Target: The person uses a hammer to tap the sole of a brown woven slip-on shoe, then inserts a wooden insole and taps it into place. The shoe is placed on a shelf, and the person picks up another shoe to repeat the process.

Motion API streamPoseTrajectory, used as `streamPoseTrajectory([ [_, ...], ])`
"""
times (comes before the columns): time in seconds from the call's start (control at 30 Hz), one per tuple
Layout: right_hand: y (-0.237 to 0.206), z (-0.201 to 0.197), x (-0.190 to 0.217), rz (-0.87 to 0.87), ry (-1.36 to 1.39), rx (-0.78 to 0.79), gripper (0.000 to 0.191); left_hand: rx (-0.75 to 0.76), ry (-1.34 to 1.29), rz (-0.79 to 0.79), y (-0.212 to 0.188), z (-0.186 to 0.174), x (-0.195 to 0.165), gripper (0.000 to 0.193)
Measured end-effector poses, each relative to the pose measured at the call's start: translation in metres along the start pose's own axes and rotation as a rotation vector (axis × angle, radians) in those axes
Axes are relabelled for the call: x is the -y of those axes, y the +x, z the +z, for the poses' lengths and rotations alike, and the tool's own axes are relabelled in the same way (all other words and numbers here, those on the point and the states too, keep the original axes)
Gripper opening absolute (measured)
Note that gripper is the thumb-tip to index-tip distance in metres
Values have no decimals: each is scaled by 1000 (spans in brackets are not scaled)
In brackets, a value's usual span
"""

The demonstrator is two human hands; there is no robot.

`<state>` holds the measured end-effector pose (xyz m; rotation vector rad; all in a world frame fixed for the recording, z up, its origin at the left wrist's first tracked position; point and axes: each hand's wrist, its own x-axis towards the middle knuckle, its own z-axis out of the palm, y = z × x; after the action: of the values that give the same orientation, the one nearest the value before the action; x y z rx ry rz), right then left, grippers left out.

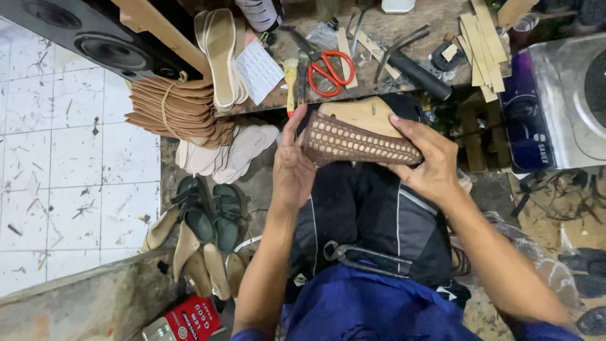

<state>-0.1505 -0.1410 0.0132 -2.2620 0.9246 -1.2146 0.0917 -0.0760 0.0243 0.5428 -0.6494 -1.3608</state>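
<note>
Wooden workbench (404, 28) — cluttered, tiled floor (69, 158), both hands' grip — left hand (291, 165), right hand (429, 161) — clasping woven shoe (356, 144)

Two hands (293, 167), one scissors (329, 69), one pliers (363, 257), two sandals (211, 215).

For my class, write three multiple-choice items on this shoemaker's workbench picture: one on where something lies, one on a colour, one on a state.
1. Where do the pincers lie?
A. On the person's lap
B. On the white tiled floor
C. On the workbench

2. What colour are the handles of the scissors?
A. Blue
B. Red-orange
C. Green

3. How is the woven shoe upper on its wooden last held?
A. Lying untouched on the bench
B. In the left hand only
C. Between both hands

Answers: 1 A, they rest across the dark trousers. 2 B, the loops are red-orange. 3 C, the left hand presses one end and the right hand wraps over the other.
</note>
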Motion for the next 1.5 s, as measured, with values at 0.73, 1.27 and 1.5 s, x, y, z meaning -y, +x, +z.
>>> streamPoseTrajectory([
  [0.73,-8,-25,-2,958,754,200,42,244,1774,399,-5,40,60,82],
  [1.27,47,-13,-34,444,290,600,46,261,1796,274,30,18,57,83],
  [1.5,69,-16,-51,321,156,795,46,260,1763,271,44,3,61,82],
])
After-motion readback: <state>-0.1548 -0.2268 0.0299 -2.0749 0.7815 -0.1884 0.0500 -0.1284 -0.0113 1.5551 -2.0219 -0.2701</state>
